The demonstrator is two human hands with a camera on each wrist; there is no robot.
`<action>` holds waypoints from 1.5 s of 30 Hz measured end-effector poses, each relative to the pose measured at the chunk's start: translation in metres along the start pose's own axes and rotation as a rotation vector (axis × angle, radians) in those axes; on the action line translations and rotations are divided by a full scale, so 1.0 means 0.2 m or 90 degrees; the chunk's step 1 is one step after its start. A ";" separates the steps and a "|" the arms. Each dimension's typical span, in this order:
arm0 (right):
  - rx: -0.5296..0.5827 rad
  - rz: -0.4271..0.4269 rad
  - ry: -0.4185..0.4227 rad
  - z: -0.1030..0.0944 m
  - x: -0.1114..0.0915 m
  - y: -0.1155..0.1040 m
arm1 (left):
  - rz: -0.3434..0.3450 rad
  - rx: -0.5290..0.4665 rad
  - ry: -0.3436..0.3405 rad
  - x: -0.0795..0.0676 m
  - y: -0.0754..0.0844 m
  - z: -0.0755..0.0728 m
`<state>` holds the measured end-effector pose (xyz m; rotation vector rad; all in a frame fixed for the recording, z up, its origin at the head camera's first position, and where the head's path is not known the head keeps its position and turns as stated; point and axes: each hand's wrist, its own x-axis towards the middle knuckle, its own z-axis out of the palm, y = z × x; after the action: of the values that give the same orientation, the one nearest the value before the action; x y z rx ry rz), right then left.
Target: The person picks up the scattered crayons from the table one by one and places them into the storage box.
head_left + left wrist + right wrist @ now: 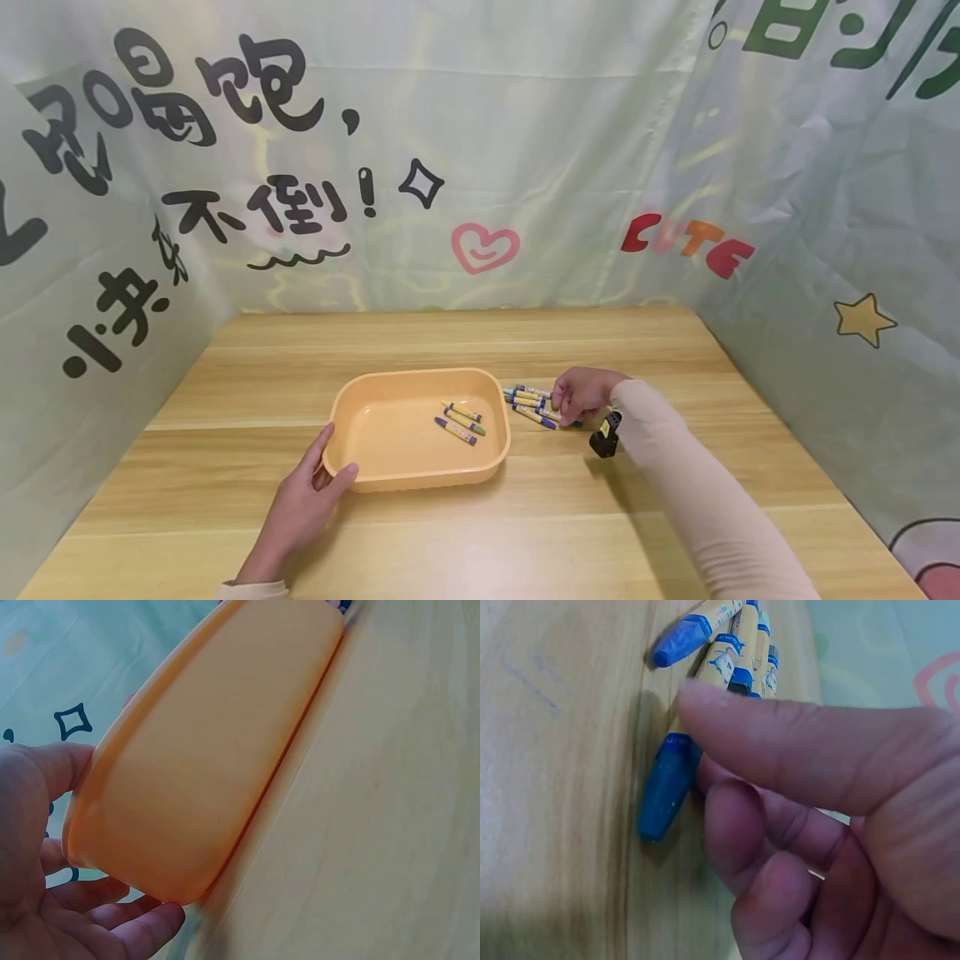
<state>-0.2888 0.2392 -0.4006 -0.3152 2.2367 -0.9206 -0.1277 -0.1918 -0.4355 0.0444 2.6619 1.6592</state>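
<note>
Nearest to the camera is the pale sleeve (708, 504) of the right arm. The right hand (587, 393) pinches with its fingers a blue-tipped crayon (667, 787), close to other crayons (528, 400) on the surface (480, 542), just beside the orange tray (390, 425). The left hand (303, 500) grips this tray's corner; three crayons (463, 421) lie inside.

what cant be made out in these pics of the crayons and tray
Head view: the number of crayons in the crayon pile; they overlap, partly behind the right hand.
Right wrist view: part of the teal-tipped crayon, behind the thumb.
Left wrist view: the inside of the tray, hidden by its own side.
Head view: some green lettering, cut off by the top edge.
</note>
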 end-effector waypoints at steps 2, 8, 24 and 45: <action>-0.006 0.005 0.004 0.00 0.00 0.00 | 0.004 0.004 0.002 0.00 0.00 0.00; -0.020 0.013 -0.003 0.01 0.01 -0.01 | 0.008 0.013 0.003 0.00 0.00 0.00; -0.041 0.013 -0.020 0.00 0.00 0.00 | 0.010 0.023 0.009 0.00 -0.01 0.01; 0.091 -0.055 -0.064 -0.10 -0.05 -0.08 | 0.006 0.032 0.004 -0.01 0.00 0.00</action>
<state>-0.2954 0.2425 -0.3747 -0.3863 2.0674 -1.0815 -0.1267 -0.1915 -0.4359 0.0531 2.7118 1.5969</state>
